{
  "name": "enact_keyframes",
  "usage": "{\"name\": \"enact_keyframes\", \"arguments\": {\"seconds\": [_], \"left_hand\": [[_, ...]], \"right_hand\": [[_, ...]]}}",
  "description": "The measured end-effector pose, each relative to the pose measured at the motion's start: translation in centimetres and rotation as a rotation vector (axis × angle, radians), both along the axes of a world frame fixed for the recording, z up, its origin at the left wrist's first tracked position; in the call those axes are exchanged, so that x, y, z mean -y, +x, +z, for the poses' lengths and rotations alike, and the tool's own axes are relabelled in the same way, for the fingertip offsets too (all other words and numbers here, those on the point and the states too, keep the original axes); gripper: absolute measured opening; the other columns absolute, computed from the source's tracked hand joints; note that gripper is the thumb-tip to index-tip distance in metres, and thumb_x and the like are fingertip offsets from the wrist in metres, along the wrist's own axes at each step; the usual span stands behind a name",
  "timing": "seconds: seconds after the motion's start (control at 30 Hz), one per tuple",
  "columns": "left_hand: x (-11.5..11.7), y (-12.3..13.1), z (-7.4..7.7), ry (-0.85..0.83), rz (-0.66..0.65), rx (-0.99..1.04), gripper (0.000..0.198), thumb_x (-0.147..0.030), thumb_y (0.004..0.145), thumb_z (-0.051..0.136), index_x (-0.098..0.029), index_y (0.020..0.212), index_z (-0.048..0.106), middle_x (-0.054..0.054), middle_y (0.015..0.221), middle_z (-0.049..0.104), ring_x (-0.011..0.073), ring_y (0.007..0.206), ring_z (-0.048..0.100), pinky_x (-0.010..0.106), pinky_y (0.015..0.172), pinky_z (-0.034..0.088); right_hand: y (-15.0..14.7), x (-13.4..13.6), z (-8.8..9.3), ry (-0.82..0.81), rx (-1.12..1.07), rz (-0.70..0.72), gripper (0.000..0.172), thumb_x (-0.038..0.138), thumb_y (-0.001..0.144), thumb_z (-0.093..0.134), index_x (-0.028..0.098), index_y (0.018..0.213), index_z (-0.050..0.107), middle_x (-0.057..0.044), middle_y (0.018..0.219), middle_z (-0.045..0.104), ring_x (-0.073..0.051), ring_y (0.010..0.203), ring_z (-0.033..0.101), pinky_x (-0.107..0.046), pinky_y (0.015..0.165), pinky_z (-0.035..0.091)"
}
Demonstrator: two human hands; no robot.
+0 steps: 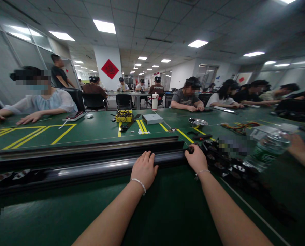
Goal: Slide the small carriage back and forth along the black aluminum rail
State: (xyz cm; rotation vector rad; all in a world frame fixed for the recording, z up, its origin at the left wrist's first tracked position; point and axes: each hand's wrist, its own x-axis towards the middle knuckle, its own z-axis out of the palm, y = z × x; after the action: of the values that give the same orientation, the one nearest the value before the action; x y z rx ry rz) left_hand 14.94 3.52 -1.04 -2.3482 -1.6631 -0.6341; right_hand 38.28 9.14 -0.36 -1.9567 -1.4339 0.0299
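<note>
A long dark bar [91,169] lies crosswise on the green desk [168,212], close in front of the person and running from the left edge to just right of centre. The left hand [144,169] rests on top of it with its grip loose, fingers laid flat over the bar, while the right hand [197,159] has its grip curled closed round the bar's right end. Just right of that end lies a heap of small black parts [226,165], and beyond it a co-worker's hand [297,144] holds a clear plastic bottle [267,148].
</note>
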Motion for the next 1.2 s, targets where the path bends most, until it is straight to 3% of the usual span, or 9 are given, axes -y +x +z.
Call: {"name": "enact_keyframes", "arguments": {"seconds": [1.2], "left_hand": [[0.03,0.07,0.1,-0.013,0.0,-0.004,0.046,-0.036,0.081,0.041,-0.016,0.122,0.042,0.01,0.13,0.044,0.0221,0.121,0.035,0.036,0.099,0.03]], "right_hand": [[-0.05,0.26,0.42,-0.029,0.004,-0.048,0.033,0.03,0.072,0.047,0.016,0.101,0.056,-0.009,0.099,0.061,-0.022,0.088,0.057,-0.031,0.076,0.043]]}}
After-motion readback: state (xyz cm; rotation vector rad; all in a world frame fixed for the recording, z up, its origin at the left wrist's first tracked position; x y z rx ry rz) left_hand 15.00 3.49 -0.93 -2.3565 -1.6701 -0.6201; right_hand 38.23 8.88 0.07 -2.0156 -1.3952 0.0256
